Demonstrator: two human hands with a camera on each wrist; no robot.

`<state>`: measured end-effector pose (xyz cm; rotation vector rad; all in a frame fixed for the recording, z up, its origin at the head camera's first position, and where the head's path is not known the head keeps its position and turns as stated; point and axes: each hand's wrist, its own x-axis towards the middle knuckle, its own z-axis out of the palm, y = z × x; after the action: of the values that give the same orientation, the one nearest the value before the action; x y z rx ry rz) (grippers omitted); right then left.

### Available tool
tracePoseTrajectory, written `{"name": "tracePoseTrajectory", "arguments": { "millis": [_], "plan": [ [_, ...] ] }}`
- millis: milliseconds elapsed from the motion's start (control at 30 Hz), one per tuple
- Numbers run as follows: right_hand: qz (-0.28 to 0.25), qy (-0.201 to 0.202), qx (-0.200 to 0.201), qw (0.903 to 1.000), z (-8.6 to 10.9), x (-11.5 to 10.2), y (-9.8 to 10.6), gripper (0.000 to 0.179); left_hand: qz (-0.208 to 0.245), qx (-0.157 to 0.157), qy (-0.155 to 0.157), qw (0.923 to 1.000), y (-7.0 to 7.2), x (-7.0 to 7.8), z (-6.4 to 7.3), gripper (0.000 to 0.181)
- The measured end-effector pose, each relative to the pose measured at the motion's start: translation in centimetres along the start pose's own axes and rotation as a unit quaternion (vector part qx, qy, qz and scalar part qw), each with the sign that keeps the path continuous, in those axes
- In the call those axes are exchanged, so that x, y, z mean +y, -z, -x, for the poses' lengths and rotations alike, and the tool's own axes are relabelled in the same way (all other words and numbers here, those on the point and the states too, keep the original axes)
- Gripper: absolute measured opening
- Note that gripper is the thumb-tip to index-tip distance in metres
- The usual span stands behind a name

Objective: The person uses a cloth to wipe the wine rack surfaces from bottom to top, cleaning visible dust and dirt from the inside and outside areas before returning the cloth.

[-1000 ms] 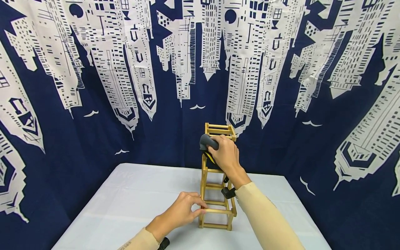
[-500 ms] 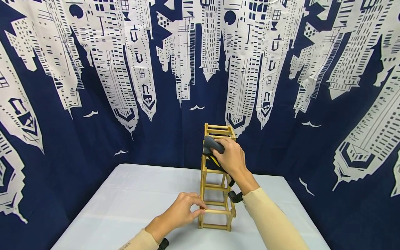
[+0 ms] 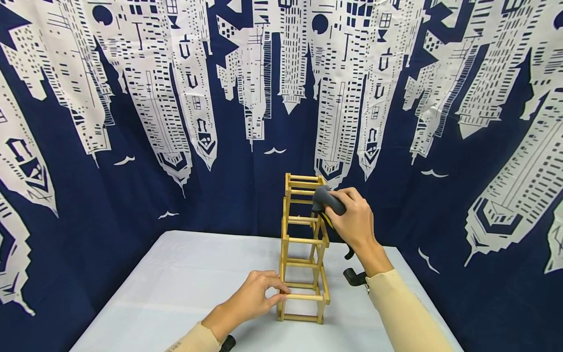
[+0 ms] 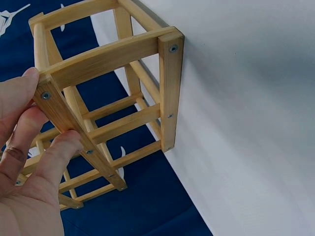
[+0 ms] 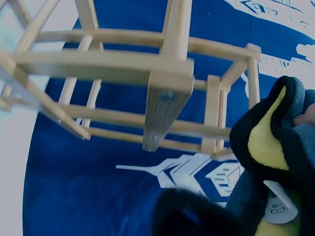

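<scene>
A light wooden slatted rack with screwed joints stands on the white table. In the head view my left hand holds its front left corner, thumb and fingers around the post in the left wrist view. My right hand grips a soft, dark grey cloth item beside the rack's upper right side. The right wrist view shows its yellow lining, black edging and a white tag; its exact kind cannot be told. A black strap hangs below that hand.
The white table lies under the rack. Behind it hangs a dark blue curtain printed with white upside-down buildings. Black wrist camera mounts show at both wrists, the right one close beside the rack.
My right hand has moved right with the grey cloth item, from in front of the rack's upper part to its right side. The left hand keeps its hold on the corner.
</scene>
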<state>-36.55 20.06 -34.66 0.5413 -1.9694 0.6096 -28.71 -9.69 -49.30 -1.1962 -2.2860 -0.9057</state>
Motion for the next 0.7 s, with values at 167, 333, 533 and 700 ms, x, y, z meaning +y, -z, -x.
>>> {"name": "tracePoseTrajectory", "arguments": {
  "millis": [167,333,533,700],
  "plan": [
    [0.018,0.004,0.002,0.9998,0.1,1.0,0.1,0.039,0.004,0.002,-0.006,1.0,0.0,0.0,0.2,0.016],
    [0.029,0.013,-0.009,0.9994,0.6,1.7,-0.5,0.04,0.005,0.008,-0.023,0.9997,-0.2,-0.1,0.3,0.021],
    [0.053,0.019,-0.027,0.998,0.8,1.8,-1.3,0.041,0.009,0.002,-0.03,0.9995,-0.2,-0.3,0.1,0.019],
    [0.074,0.015,-0.059,0.9954,0.6,1.5,-1.7,0.04,0.012,0.004,-0.033,0.9994,0.0,-0.2,0.1,0.019]
  ]
}}
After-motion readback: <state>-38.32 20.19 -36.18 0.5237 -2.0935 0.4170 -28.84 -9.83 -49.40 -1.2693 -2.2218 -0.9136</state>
